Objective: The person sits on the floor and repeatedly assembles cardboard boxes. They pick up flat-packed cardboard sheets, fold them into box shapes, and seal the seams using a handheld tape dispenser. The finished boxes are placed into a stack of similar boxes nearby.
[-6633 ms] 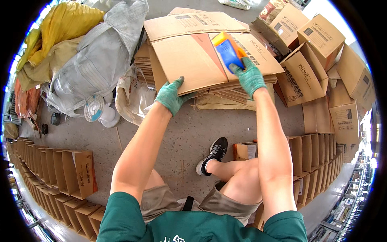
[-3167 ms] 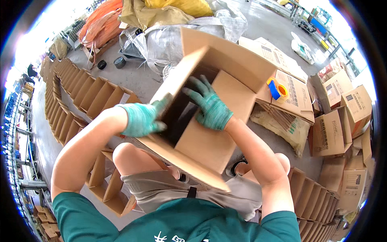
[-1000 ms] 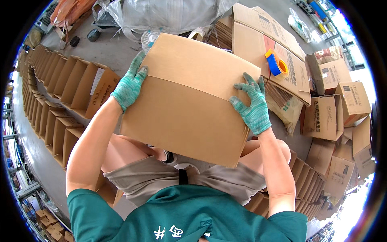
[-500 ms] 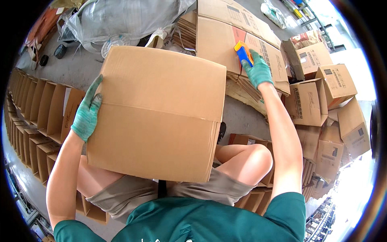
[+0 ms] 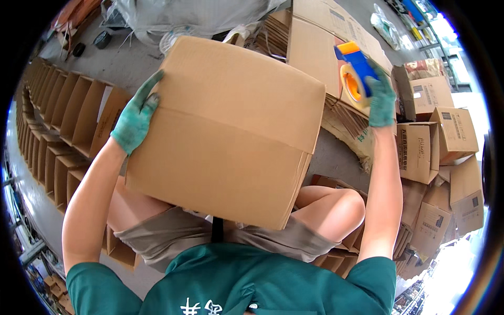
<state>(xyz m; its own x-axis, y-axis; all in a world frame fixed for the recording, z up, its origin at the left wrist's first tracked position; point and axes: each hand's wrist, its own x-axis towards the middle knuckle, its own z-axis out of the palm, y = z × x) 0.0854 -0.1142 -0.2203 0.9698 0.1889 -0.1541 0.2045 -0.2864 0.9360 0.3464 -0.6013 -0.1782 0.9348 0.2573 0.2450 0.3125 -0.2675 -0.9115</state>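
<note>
A large plain brown cardboard box (image 5: pixel 226 131) rests in front of me over my bent legs, tilted a little, with a closed seam running across its face. My left hand (image 5: pixel 136 118), in a green glove, grips the box's left edge, the thumb lying on its face. To the right of the box, my gloved right hand (image 5: pixel 382 100) is closed on a blue and orange tape dispenser (image 5: pixel 361 65). A roll of tape (image 5: pixel 353 86) shows in the dispenser, which is held up off the flattened cardboard boxes (image 5: pixel 312 44) behind it.
Rows of open cardboard boxes (image 5: pixel 65 110) stand on the floor at the left. Several loose boxes (image 5: pixel 417 149) are piled at the right. Clear plastic sheeting (image 5: pixel 184 18) covers something at the back. More boxes lie beside and under my legs.
The tape dispenser has been raised off the flattened boxes and turned, so its roll now shows. The box has turned slightly clockwise, with my left hand still on its edge.
</note>
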